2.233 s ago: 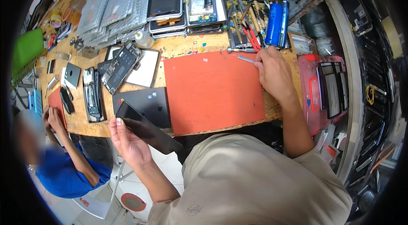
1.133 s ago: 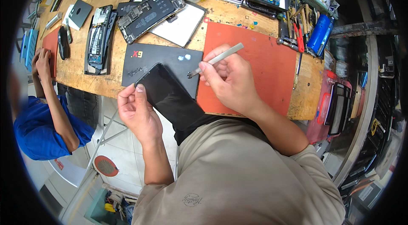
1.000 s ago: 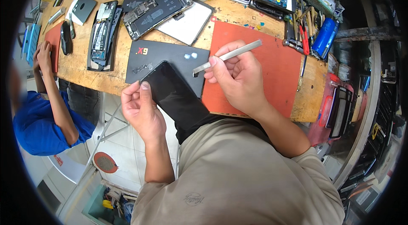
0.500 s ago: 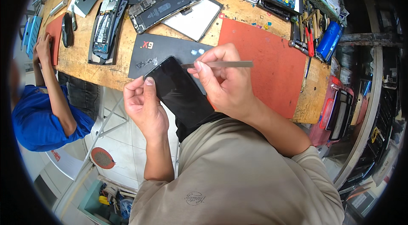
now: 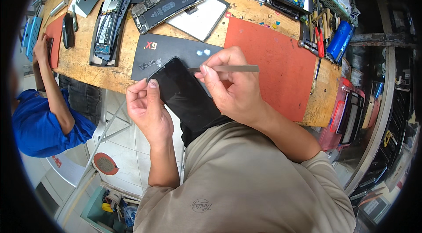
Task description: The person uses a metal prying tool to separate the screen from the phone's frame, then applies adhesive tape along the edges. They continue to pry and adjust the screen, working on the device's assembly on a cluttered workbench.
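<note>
A black smartphone (image 5: 184, 92) with a dark glossy screen lies tilted at the bench's near edge, its lower end close to my shirt. My left hand (image 5: 149, 107) grips its upper left edge, thumb on the screen and fingers curled behind. In my right hand (image 5: 233, 83) is a thin flat metal blade (image 5: 237, 69), pinched between thumb and fingers. The blade's tip meets or nearly meets the phone's upper right edge; exact contact is too small to tell. Under the phone's top end lies a dark grey mat (image 5: 145, 50).
Beyond the mat lie an opened phone (image 5: 169, 6), another disassembled phone (image 5: 107, 30) and a white panel (image 5: 211, 17). An orange-red mat (image 5: 272, 66) covers the right side. Pliers and tools (image 5: 320, 35) stand by a blue can (image 5: 340, 41). At left sits a co-worker in a blue shirt (image 5: 48, 118).
My hands, the phone and the blade hold nearly the same pose. The whole view has shifted very slightly. At left, the co-worker's hands have moved a little, showing a dark object beneath them.
</note>
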The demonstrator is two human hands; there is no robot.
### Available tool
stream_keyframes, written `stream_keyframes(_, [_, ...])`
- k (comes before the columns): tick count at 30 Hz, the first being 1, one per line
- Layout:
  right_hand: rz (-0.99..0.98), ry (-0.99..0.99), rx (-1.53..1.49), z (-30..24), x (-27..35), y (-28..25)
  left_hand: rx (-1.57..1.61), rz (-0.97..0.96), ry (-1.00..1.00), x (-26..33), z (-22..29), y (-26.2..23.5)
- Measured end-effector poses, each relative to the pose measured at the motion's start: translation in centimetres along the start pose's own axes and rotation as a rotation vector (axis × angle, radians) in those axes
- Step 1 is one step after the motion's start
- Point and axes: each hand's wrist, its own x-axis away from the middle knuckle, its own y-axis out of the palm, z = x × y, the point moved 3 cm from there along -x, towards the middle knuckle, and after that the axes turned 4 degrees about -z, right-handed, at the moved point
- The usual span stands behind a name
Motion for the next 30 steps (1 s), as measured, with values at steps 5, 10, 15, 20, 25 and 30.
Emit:
stream_keyframes(5, [-0.002, -0.032, 0.032, 0.0, 0.1, 0.0, 0.006, -0.02, 0.008, 0.0, 0.1, 0.0])
stream_keyframes(10, [-0.01, -0.047, 0.062, 0.0, 0.2, -0.1, 0.017, -0.035, 0.018, 0.0, 0.1, -0.1])
stream_keyframes(15, [-0.016, -0.053, 0.073, -0.1, 0.5, -0.3, 0.027, -0.018, 0.013, 0.0, 0.0, -0.1])
stream_keyframes(20, [-0.017, -0.052, 0.081, -0.2, 0.8, -0.3, 0.011, -0.024, 0.017, 0.0, 0.1, -0.1])
stream_keyframes(25, [-0.04, -0.008, 0.09, -0.4, 1.3, -0.6, -0.005, -0.039, 0.022, 0.1, 0.0, -0.2])
stream_keyframes(30, [-0.031, -0.058, 0.128, -0.4, 1.7, -0.7, -0.014, -0.077, 0.033, 0.0, 0.1, -0.3])
